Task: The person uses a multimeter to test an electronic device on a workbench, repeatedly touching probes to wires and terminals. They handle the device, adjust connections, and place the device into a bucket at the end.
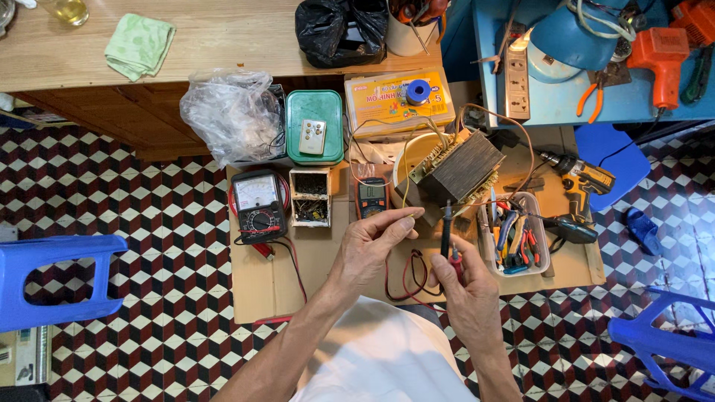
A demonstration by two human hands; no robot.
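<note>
My left hand (370, 244) pinches a thin yellowish wire that runs up to a large transformer (455, 168) with a dark laminated core and copper leads. In my right hand (468, 290) I hold two meter probes, one black (445, 229) and one red, both pointing up toward the transformer. Their red and black leads (408, 277) loop on the cardboard (268, 286) between my hands. A small digital multimeter (371, 197) lies just above my left hand. An analog multimeter (258, 205) sits further left.
A box of small parts (310, 196), a green lidded tub (314, 126) and a clear plastic bag (232, 110) lie behind the meters. A white tray of pliers (517, 240) and a cordless drill (585, 179) sit right. Blue plastic stools (56, 279) flank the patterned floor.
</note>
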